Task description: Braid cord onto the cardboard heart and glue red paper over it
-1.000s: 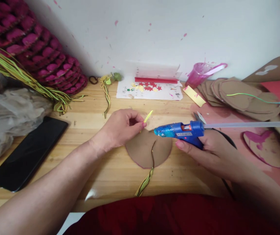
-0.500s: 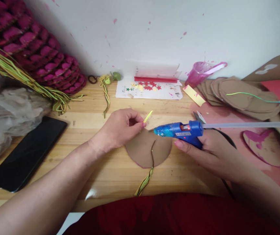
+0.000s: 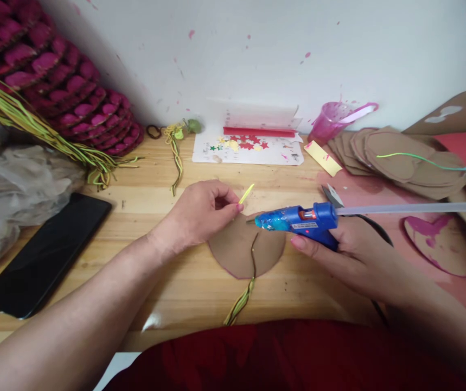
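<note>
My left hand (image 3: 208,214) pinches a short yellow strip (image 3: 246,194), perhaps ribbon or cord, above the far edge of a round brown cardboard piece (image 3: 233,252). My right hand (image 3: 338,255) is wrapped round the handle of a blue glue gun (image 3: 298,221). A long translucent glue stick (image 3: 412,208) sticks out of the gun's back end. The nozzle points left over the cardboard, close to my left fingertips; whether it touches the surface I cannot tell. A dark cord lies on the cardboard and runs into a yellow-green tassel (image 3: 240,304) at the near edge.
A black phone (image 3: 45,255) lies at left beside plastic bags (image 3: 25,201). Behind stand a magenta scaly object (image 3: 74,103) and a white card (image 3: 208,155) with small paper stars. To the right are a pink cup (image 3: 330,122), stacked cardboard pieces (image 3: 432,179) and a painted heart (image 3: 438,247).
The glue gun's nozzle has shifted slightly left and down over the cardboard. My left hand and the yellow strip have hardly moved.
</note>
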A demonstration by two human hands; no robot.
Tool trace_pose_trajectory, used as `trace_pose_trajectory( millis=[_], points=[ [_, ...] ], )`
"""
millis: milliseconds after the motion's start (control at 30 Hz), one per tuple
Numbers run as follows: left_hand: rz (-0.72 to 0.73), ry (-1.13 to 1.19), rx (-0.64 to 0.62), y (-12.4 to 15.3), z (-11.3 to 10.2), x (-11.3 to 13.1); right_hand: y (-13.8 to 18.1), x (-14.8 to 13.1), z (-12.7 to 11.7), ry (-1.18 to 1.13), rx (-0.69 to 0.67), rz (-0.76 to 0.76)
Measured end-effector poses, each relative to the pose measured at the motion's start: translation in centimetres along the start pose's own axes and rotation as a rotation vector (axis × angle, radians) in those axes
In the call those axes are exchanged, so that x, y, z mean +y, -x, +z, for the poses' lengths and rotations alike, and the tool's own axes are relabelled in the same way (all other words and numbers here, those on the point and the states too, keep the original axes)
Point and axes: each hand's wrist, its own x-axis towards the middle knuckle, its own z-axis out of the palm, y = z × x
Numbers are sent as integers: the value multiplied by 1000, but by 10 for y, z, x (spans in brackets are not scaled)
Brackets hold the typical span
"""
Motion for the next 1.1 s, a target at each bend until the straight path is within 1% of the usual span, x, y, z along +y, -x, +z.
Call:
trace_pose_trajectory(
  millis=[133, 467, 700, 1100],
  points=[
    [-2, -4, -3, 1, 0, 0, 0, -3, -1, -27, -15, 2],
    [3, -3, 0, 1, 0, 0, 3, -4, -1, 0, -22, 47],
    [8, -7, 13, 1, 2, -1, 3, -5, -2, -2, -32, 40],
    [8, 53, 19, 2, 5, 0, 3, -9, -7, -43, -46, 59]
  ],
)
